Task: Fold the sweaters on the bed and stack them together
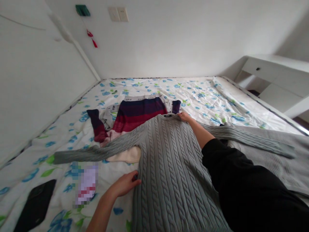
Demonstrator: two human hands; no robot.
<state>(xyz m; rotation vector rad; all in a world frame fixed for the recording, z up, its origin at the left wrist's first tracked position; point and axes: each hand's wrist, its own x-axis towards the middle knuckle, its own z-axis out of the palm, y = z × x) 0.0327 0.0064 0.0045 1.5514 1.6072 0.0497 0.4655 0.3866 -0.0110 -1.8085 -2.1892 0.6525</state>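
Observation:
A grey cable-knit sweater lies spread front up, with its sleeves stretched out to both sides. My right hand pinches it at the neckline, just right of the collar label. Beside the sweater's left edge, my left hand hovers or rests low, thumb and fingers apart; whether it touches the knit I cannot tell. Under the grey left sleeve and beyond the collar lies a striped sweater in navy, red and pink, with pale lettered bands. A cream patch of cloth shows beneath the grey sleeve.
The garments lie on a bed with a floral sheet. A black phone and a blurred lilac item are at left. Light grey ribbed cloth lies at right. Beyond the bed stands a white desk; walls bound the back and left.

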